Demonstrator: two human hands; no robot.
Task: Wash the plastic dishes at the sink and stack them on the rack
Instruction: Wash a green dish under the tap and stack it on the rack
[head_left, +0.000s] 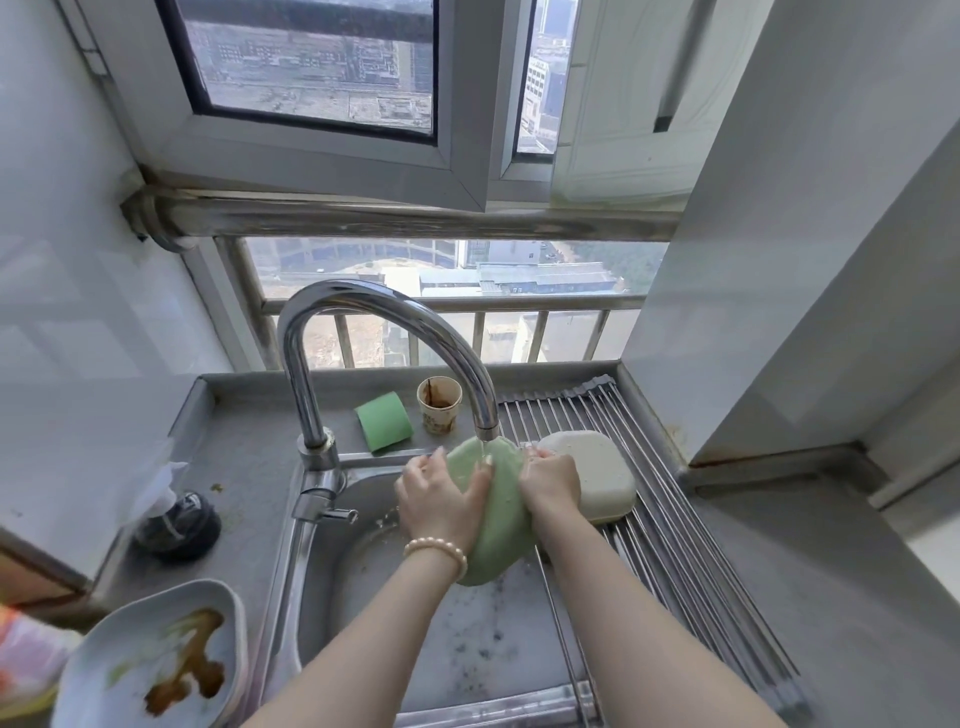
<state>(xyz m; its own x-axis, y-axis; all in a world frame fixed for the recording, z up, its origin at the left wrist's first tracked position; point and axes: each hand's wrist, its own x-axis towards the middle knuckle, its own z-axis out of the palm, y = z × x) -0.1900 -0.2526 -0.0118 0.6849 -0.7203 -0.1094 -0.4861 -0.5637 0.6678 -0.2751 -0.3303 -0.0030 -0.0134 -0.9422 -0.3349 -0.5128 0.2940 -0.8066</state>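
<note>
A light green plastic plate (501, 519) is held on edge over the sink (363, 582), its top under the tap spout (487, 423) where water runs. My left hand (441, 499) lies flat against its back, fingers spread. My right hand (550, 480) grips its right rim. A cream plastic dish (597, 475) lies upside down on the roll-up rack (675, 530) just right of my hands. A pale blue plate (156, 660) smeared with brown sauce sits on the counter at lower left.
A dirty paper cup (439, 405) and a green plastic cup (383, 421) lying on its side stand behind the sink. A dark scrubber with a plastic bag (176, 522) sits left of the tap base. A wall (779, 260) rises at right.
</note>
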